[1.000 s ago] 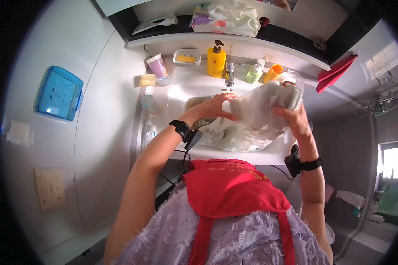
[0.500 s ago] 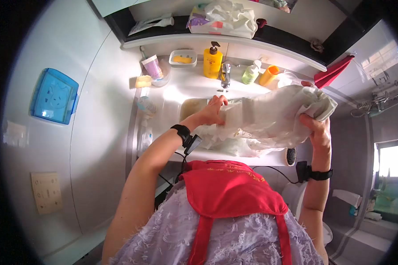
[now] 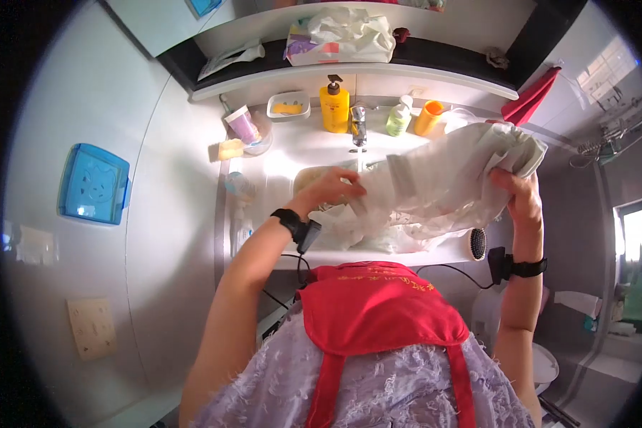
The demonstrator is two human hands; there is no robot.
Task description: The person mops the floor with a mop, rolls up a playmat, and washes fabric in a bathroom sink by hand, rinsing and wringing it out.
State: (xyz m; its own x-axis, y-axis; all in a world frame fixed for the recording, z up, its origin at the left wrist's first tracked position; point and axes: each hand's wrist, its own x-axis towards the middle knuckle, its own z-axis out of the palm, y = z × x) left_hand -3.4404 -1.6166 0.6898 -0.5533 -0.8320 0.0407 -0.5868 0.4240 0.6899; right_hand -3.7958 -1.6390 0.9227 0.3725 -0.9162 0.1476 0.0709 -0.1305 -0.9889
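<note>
Left hand [image 3: 332, 187] hangs over the sink [image 3: 274, 160], fingers bent and half-closed at the cloth's near end; blur there, so I can't tell whether they pinch it. And the right hand [image 3: 522, 192] has the gathered far end, thumb pressed across the folds, out past the sink's right side!

Along the back, it's crowded: yellow bottle [image 3: 334, 110], tap [image 3: 359, 127], green bottle [image 3: 399, 118], orange cup [image 3: 429, 118]. Down at the front right corner, the brush [image 3: 477, 245] sits just beside the cloth. The roomy side is left, a bare white stretch between the left hand and the clear bottle [image 3: 240, 187] by the left edge.

Now the cloth [image 3: 446, 178]: pale, bunched, slanting up between both hands, right of the left hand, left of the right, its loose folds drooping toward the front rim.
</note>
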